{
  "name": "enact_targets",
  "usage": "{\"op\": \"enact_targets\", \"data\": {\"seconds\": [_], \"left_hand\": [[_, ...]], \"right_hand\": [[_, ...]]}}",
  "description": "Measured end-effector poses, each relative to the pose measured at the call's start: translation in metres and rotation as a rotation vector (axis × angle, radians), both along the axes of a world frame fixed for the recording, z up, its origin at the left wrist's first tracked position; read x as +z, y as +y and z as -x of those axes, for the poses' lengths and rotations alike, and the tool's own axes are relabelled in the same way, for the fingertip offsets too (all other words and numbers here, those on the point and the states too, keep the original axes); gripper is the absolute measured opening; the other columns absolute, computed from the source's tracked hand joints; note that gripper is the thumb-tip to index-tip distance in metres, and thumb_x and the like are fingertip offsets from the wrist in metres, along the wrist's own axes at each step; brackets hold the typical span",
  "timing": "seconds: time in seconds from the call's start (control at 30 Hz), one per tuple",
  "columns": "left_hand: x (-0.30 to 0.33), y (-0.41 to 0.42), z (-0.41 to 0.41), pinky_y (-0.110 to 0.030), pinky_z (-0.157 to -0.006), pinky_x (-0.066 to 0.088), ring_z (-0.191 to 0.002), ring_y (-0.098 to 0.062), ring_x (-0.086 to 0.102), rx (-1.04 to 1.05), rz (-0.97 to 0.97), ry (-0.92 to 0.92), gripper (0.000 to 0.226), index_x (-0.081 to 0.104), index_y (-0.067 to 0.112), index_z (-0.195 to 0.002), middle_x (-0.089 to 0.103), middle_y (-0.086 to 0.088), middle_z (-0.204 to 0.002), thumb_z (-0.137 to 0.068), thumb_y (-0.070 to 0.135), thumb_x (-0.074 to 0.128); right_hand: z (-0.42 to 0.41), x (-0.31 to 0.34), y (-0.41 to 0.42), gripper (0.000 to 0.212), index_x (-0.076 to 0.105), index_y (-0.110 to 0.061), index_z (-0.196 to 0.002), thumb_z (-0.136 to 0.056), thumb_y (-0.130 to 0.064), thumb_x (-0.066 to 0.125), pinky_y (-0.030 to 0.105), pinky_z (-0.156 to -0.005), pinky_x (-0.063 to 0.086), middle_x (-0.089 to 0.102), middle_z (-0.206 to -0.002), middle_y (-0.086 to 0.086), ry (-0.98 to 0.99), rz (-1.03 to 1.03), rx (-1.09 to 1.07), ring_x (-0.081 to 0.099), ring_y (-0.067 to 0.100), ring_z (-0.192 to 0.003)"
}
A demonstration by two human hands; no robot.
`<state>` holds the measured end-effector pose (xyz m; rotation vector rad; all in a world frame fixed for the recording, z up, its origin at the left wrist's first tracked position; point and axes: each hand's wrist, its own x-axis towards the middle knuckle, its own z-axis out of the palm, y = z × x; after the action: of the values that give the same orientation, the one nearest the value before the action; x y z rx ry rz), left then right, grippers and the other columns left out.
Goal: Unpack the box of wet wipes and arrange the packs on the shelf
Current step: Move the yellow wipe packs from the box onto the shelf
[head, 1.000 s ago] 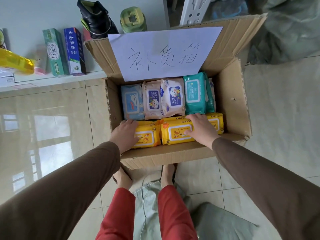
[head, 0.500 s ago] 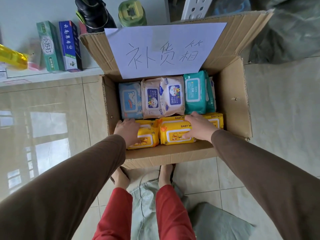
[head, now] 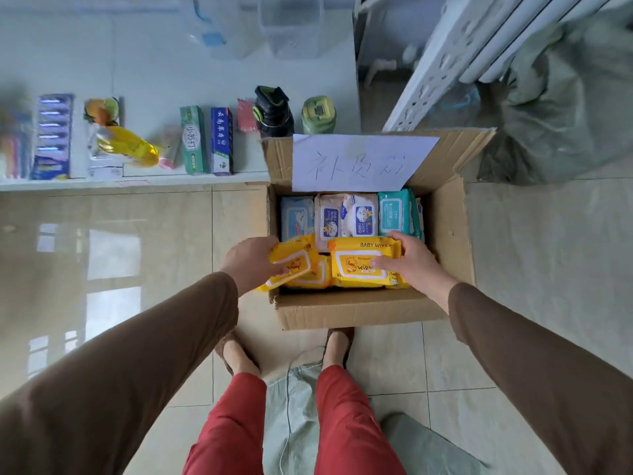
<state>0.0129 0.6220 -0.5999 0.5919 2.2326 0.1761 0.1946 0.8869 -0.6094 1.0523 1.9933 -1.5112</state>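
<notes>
An open cardboard box [head: 448, 255] stands on the tiled floor with a handwritten paper sheet [head: 359, 162] on its back flap. Inside, along the back, stand a pale blue pack [head: 296, 219], two white baby wipe packs [head: 346, 217] and a teal pack [head: 394, 212]. My left hand [head: 251, 264] grips a tilted yellow wipes pack [head: 294, 260] at the box's front left. My right hand [head: 411, 260] grips another yellow wipes pack [head: 359, 265] at the front right. Both packs are lifted to about rim height. More yellow packs lie under them.
A low white shelf [head: 137, 181] runs along the left, holding toothpaste boxes [head: 207, 140], a yellow bottle [head: 132, 147], a black bottle [head: 274, 113] and a green jar [head: 318, 114]. A grey sack [head: 555, 108] lies at the right, beside a white perforated post [head: 445, 63]. My feet stand before the box.
Both hands have closed round yellow packs and raised them from the front row. The left pack now tilts. The view has pulled back and up, showing more of the shelf.
</notes>
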Motion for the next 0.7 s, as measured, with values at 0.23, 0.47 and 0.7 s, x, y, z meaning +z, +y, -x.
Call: {"op": "enact_targets", "data": {"seconds": [0.23, 0.47, 0.7], "left_hand": [[0.165, -0.127, 0.085, -0.029, -0.058, 0.041, -0.080, -0.024, 0.058, 0.141, -0.173, 0.108, 0.023, 0.056, 0.027, -0.086, 0.062, 0.001, -0.086, -0.078, 0.037, 0.075], [0.302, -0.305, 0.177, -0.029, -0.052, 0.042, -0.068, -0.014, 0.056, 0.263, -0.298, 0.296, 0.028, 0.053, 0.027, -0.077, 0.057, 0.003, -0.075, -0.072, 0.040, 0.077], [0.386, -0.440, 0.280, -0.029, -0.055, 0.042, -0.072, -0.016, 0.058, 0.280, -0.342, 0.463, 0.029, 0.062, 0.024, -0.090, 0.062, 0.005, -0.077, -0.072, 0.038, 0.080]], "right_hand": [[0.106, 0.172, -0.115, 0.058, 0.063, -0.029, -0.115, -0.066, -0.047, 0.087, 0.032, -0.079, 0.057, 0.071, -0.107, -0.001, 0.215, -0.043, 0.023, 0.069, 0.019, -0.102], [0.234, 0.314, -0.275, 0.028, 0.066, -0.018, -0.103, -0.080, -0.017, 0.082, 0.023, -0.069, 0.053, 0.072, -0.088, -0.003, 0.499, -0.110, 0.153, 0.067, 0.010, -0.074], [0.360, 0.399, -0.381, 0.025, 0.067, -0.018, -0.105, -0.083, -0.018, 0.078, 0.020, -0.068, 0.056, 0.075, -0.094, -0.005, 0.664, -0.072, 0.221, 0.072, 0.007, -0.083]]}}
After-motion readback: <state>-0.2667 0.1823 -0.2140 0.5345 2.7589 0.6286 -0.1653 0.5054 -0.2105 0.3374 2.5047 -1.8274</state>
